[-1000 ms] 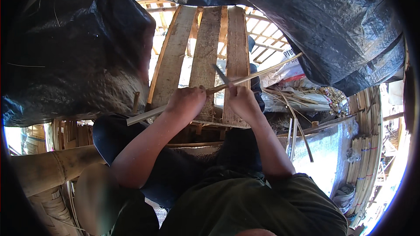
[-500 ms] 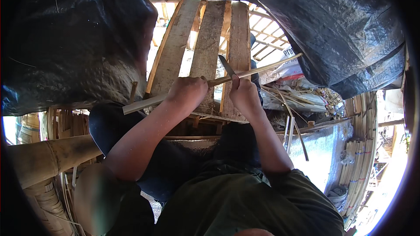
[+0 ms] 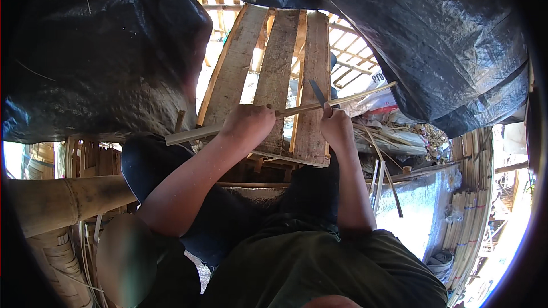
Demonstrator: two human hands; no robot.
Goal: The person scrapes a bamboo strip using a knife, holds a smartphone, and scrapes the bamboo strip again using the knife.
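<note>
A long, thin strip of pale wood or bamboo (image 3: 358, 96) slants across in front of me, its far end up to the right. My left hand (image 3: 249, 124) is closed around its middle, and the wider end pokes out to the left beneath my forearm. In my right hand (image 3: 338, 128) is a knife (image 3: 316, 92), its dark blade pointing up and crossing the strip. The fist hides the knife's handle. Under both hands stands a slatted wooden bench (image 3: 277, 57) of rough planks.
Dark plastic sheeting (image 3: 103, 51) hangs at left, and more sheeting (image 3: 451, 40) hangs at right. A thick bamboo pole (image 3: 68, 202) lies at lower left. Split strips (image 3: 390, 185) lean beside my right arm. A white printed sack (image 3: 374, 100) and shavings lie beyond them.
My right hand and the knife have slid to the right along the strip, away from my left hand. The left hand keeps its hold on the strip.
</note>
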